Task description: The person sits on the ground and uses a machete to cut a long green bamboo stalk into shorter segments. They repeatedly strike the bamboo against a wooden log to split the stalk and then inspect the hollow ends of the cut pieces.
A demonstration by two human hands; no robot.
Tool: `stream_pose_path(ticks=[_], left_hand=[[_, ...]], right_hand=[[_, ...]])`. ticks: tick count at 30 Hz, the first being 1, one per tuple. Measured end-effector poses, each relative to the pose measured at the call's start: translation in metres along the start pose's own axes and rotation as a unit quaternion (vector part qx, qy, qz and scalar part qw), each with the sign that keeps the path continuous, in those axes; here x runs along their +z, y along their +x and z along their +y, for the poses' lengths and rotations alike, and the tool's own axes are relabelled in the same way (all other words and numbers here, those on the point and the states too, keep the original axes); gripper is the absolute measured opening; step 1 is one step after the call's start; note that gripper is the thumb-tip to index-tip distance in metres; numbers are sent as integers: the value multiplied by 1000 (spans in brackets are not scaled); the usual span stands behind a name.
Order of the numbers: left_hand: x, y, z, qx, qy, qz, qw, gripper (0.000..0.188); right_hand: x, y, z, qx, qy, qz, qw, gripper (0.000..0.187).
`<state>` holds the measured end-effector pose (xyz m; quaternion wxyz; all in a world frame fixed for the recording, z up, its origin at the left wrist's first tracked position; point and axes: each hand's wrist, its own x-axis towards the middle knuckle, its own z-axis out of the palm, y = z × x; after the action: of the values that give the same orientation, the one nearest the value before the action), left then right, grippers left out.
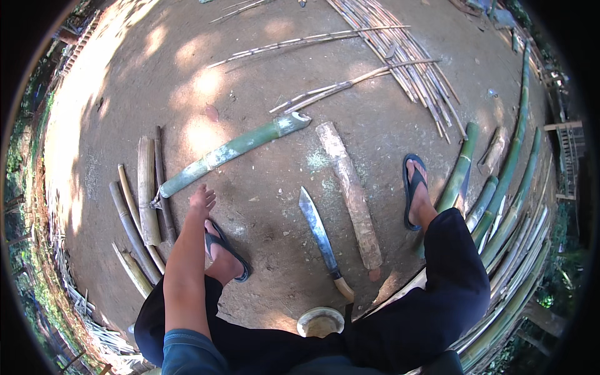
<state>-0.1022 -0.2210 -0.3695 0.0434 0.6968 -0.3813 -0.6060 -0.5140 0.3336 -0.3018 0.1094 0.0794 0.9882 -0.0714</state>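
A: What is near the left hand (202, 199)?
B: One green bamboo tube (247, 142), smooth, jointed and patched with white, lying aslant left of the frame's centre. The bare hand is just below its lower-left part, apart from it, fingers loosely spread, gripping nothing.
A: And the right hand?
B: Out of view, so I cannot tell its state.
A: What else lies on the dirt ground (269, 244)?
B: One machete (319, 228) at lower centre, with a long steel blade and a pale handle, and beside it one rough, mottled log (350, 194).
A: Any container?
B: One round, pale-rimmed bowl (302, 319) at bottom centre; its contents are unclear.
A: And the thin poles (400, 62)?
B: They overlap at upper right, too many to count.
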Motion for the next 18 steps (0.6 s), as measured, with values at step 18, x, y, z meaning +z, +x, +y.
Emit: stream_pose_path(ticks=[18], left_hand=[[-6, 121, 60, -184, -365, 76, 910, 58]], right_hand=[[14, -49, 84, 11, -5, 70, 997, 53]])
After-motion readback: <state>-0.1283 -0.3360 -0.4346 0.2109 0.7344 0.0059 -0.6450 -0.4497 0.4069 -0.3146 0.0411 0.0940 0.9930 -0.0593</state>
